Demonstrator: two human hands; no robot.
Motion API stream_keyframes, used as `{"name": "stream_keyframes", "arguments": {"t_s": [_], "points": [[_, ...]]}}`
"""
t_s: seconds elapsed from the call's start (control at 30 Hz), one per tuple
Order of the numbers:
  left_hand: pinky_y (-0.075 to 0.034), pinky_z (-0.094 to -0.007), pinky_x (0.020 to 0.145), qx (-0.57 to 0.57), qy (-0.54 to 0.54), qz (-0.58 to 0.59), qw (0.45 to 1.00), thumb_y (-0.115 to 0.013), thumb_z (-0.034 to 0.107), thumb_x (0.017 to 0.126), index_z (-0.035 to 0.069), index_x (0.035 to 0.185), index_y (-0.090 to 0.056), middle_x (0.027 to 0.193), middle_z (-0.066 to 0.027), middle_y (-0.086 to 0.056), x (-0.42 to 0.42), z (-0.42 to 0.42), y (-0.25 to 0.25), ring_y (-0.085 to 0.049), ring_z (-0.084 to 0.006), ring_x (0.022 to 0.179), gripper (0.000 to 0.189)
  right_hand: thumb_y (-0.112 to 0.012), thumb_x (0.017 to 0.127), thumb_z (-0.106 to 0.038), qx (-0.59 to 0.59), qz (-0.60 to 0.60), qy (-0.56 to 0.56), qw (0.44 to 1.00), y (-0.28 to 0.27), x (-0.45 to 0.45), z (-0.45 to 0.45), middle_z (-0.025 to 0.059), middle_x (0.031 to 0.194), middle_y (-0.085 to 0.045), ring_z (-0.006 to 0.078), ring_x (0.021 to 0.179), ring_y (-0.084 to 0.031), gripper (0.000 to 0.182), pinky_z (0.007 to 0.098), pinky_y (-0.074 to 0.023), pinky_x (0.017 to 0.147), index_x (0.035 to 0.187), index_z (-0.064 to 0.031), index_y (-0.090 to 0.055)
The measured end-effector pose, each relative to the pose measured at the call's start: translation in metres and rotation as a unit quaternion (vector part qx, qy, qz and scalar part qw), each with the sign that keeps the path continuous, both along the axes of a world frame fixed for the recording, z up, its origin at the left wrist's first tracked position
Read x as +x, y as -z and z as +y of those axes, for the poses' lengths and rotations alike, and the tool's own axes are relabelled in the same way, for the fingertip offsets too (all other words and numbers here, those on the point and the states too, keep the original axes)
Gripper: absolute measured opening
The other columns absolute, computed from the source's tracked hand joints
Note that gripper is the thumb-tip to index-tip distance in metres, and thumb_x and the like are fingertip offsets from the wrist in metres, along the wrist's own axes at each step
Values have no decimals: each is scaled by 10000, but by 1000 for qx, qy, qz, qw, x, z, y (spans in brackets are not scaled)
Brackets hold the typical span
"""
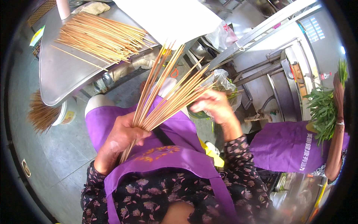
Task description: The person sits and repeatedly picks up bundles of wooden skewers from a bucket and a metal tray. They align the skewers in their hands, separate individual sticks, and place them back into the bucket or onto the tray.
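Observation:
My left hand (125,133) grips a fanned bundle of thin wooden sticks (167,103) near its lower end, over my purple apron (179,131). The sticks spread upward and to the right. Close to the right side of the fan, my right hand (214,106) is blurred, with thumb and fingers apart; I see nothing held in it. On the metal table (64,75) at the upper left lies a large pile of similar sticks (100,36), with a few loose ones at its near edge.
A white bucket (67,113) with brown bristly stalks (44,112) stands on the floor at left. To the right, a co-worker in a purple apron (282,148) holds leafy greens (321,112). A clear plastic bag (222,77) and a metal frame rail (260,30) lie beyond my right hand.

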State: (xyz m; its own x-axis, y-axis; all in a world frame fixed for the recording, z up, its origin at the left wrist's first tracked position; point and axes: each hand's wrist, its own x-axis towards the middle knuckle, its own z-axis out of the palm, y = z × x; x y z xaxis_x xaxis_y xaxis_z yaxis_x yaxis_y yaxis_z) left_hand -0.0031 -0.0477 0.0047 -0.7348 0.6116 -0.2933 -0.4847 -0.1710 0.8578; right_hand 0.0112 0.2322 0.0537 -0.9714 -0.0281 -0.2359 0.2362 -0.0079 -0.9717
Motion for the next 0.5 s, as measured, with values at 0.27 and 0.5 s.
{"name": "stream_keyframes", "arguments": {"t_s": [0.27, 0.5], "points": [[-439, -239, 457, -25, -39, 42, 998, -566, -88, 630, -58, 918, -521, 714, -107, -581, 4, 1, -3, -539, -152, 510, 293, -602, 734, -45, -215, 36, -10, 976, 17, -3, -94, 132, 874, -600, 213, 732, -613, 322, 313, -537, 571, 1032, 15, -497], [-476, -259, 504, 19, -52, 22, 998, -546, -93, 649, -67, 954, -514, 739, -113, -584, 2, 3, -13, -573, -182, 549, 308, -538, 731, 31, -208, 35, 11, 978, 5, -9, -95, 149, 858, -587, 231, 688, -617, 309, 323, -547, 521, 1029, 41, -457]]}}
